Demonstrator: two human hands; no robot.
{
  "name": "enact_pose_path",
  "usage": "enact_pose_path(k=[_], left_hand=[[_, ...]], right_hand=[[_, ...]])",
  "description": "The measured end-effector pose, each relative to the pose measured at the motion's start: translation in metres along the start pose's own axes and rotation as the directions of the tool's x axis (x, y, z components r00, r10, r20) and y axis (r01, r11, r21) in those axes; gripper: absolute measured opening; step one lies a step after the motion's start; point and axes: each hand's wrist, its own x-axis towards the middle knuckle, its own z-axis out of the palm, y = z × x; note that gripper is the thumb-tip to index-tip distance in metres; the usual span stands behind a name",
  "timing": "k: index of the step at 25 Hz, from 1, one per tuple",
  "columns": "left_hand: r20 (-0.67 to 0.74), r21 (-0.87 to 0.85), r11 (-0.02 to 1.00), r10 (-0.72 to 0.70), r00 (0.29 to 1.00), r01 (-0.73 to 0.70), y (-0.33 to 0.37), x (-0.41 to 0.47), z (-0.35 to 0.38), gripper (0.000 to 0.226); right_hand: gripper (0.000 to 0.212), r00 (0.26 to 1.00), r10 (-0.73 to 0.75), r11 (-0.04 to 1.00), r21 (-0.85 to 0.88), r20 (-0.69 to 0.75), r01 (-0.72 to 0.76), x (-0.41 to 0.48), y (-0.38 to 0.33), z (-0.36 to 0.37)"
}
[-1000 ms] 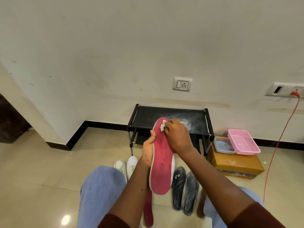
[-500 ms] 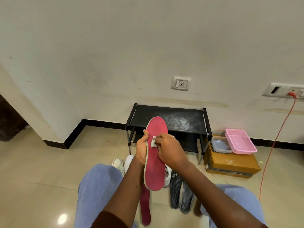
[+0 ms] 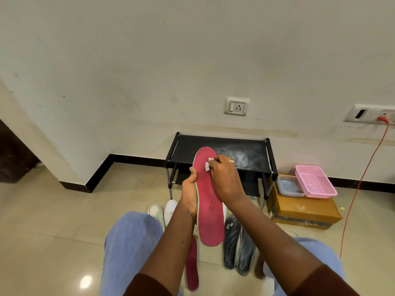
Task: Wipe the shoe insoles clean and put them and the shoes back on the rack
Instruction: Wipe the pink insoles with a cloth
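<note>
I hold a red insole upright in front of me. My left hand grips its left edge at mid-length. My right hand pinches a small white wipe and presses it on the insole's upper part. A second red insole lies on the floor below. Two dark insoles lie side by side to its right. A pair of white shoes stands on the floor behind my left arm. The black shoe rack stands against the wall, its top shelf dusty.
A cardboard box right of the rack carries a clear container and a pink basket. An orange cable runs from a wall socket down to the floor. My knees in blue trousers frame the insoles.
My right hand slid the wipe down the insole to its middle, then back up toward the toe end. The insole stays in my left hand.
</note>
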Motion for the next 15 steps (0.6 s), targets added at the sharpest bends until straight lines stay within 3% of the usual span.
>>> enact_pose_path(k=[4, 11, 15], left_hand=[[-0.006, 0.031, 0.999, 0.011, 1.0, -0.01, 0.0, -0.002, -0.004, 0.051], [-0.122, 0.003, 0.996, 0.094, 0.988, -0.094, 0.008, 0.0, -0.006, 0.042], [-0.18, -0.017, 0.983, 0.178, 0.967, -0.184, 0.008, 0.008, -0.01, 0.036]], right_hand=[[0.02, 0.998, 0.063, 0.994, 0.091, 0.015, -0.064, 0.008, 0.003, -0.003], [0.021, 0.959, 0.119, 0.977, 0.139, 0.257, -0.158, -0.024, -0.017, -0.012], [0.036, 0.898, 0.117, 0.953, 0.205, 0.425, -0.222, -0.029, -0.018, -0.017]])
